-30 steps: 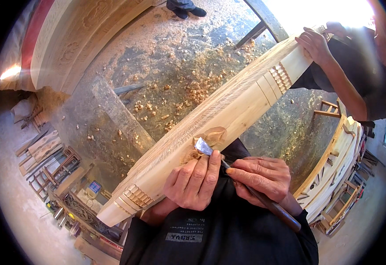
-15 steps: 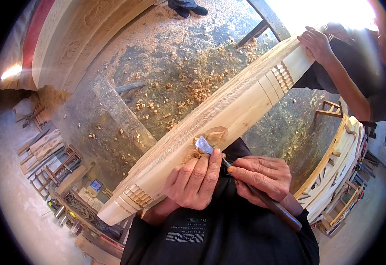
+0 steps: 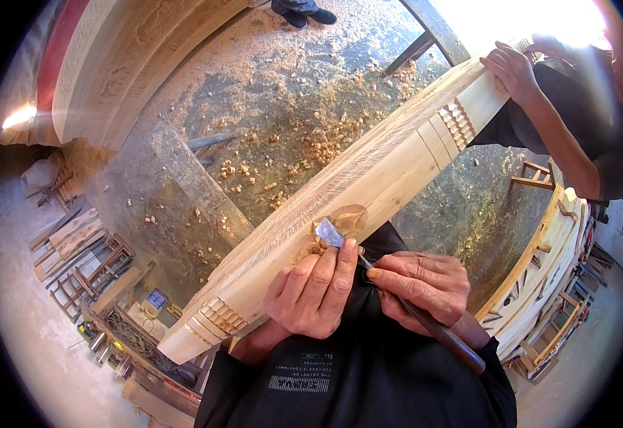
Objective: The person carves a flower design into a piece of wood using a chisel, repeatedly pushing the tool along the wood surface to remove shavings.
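Observation:
A long pale wooden beam [image 3: 390, 191] runs diagonally before me, with a carved relief [image 3: 347, 221] on its near face and notched rows near both ends. Against that relief rests the flat, bright blade of a carving chisel [image 3: 328, 232]. My left hand [image 3: 311, 292] pinches the chisel close to its blade, its fingers bent against the wood. Farther back, my right hand [image 3: 425, 285] is closed round the chisel's shank and upper handle. The dark handle [image 3: 447, 342] slants out below it, toward my right forearm. Part of the shank between my hands is hidden.
At the beam's far right end, a co-worker's hand [image 3: 515, 75] lies on the wood. Wood shavings [image 3: 326, 146] litter the floor. On the right stands a bench [image 3: 532, 285] with several tools; on the left, stacked timber [image 3: 73, 235] and a large carved panel [image 3: 133, 64].

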`<state>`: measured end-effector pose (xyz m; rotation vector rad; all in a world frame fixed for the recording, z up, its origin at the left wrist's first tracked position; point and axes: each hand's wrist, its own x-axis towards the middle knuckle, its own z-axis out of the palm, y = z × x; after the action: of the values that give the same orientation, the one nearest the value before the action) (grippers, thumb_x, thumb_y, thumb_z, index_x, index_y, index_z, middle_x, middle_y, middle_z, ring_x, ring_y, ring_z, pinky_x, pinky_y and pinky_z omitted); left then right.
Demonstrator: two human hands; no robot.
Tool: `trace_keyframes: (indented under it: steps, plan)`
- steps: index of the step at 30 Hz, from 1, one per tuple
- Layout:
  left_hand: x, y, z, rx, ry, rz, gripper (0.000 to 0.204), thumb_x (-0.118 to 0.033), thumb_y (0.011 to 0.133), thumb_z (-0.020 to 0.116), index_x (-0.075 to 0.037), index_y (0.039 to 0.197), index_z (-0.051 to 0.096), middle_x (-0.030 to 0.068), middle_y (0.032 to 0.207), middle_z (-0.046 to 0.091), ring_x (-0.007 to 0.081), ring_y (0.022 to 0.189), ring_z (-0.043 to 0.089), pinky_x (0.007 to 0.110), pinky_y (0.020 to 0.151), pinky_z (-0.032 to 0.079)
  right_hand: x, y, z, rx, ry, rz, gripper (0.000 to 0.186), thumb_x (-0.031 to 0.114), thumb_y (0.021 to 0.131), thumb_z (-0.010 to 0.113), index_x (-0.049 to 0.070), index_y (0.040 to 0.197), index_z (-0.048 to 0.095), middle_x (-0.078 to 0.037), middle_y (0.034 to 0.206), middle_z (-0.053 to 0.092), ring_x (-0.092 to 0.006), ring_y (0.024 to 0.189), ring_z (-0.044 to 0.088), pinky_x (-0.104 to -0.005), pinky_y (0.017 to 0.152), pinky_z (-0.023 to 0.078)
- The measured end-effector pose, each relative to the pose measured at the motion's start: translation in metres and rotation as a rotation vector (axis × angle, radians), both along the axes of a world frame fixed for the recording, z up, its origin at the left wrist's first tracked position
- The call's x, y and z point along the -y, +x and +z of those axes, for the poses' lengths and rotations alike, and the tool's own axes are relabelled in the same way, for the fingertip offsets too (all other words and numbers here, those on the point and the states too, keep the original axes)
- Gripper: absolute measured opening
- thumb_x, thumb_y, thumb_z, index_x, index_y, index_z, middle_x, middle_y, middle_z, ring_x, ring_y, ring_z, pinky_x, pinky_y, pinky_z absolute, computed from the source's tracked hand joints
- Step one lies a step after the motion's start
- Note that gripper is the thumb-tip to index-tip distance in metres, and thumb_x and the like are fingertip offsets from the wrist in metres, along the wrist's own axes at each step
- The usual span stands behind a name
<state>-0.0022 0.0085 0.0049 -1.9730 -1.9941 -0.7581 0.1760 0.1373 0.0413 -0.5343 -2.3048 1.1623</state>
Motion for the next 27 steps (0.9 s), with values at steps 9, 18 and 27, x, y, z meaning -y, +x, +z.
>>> trace_keyframes:
  steps: [9, 18, 27]
  plan:
    - [0.0, 0.002, -0.003, 0.013, -0.012, 0.033, 0.032, -0.014, 0.098, 0.066, -0.004, 0.123, 0.084, 0.0019, 0.097, 0.078, 0.013, 0.083, 0.071, 0.025, 0.065, 0.05, 0.001, -0.001, -0.006, -0.018, 0.024, 0.006, 0.028, -0.002, 0.083, 0.085, -0.002, 0.111, 0.08, -0.016, 0.099, 0.079, -0.0307, 0.089, 0.082, -0.0414, 0.085, 0.07]
    - [0.004, -0.001, -0.003, -0.086, 0.032, -0.049, 0.028, -0.016, 0.097, 0.072, -0.005, 0.119, 0.085, 0.0026, 0.096, 0.079, 0.0121, 0.081, 0.071, 0.024, 0.065, 0.049, -0.001, 0.004, -0.005, -0.021, 0.005, 0.025, 0.027, -0.002, 0.082, 0.085, -0.003, 0.109, 0.08, -0.016, 0.097, 0.079, -0.0302, 0.086, 0.082, -0.0415, 0.083, 0.07]
    - [0.003, -0.001, -0.004, -0.037, 0.034, -0.023, 0.027, -0.016, 0.098, 0.071, -0.004, 0.119, 0.084, 0.0023, 0.095, 0.079, 0.0116, 0.08, 0.072, 0.023, 0.065, 0.049, -0.009, -0.004, 0.009, 0.028, -0.017, 0.05, 0.025, -0.002, 0.083, 0.084, -0.003, 0.107, 0.08, -0.017, 0.096, 0.08, -0.0295, 0.085, 0.082, -0.0419, 0.082, 0.07]
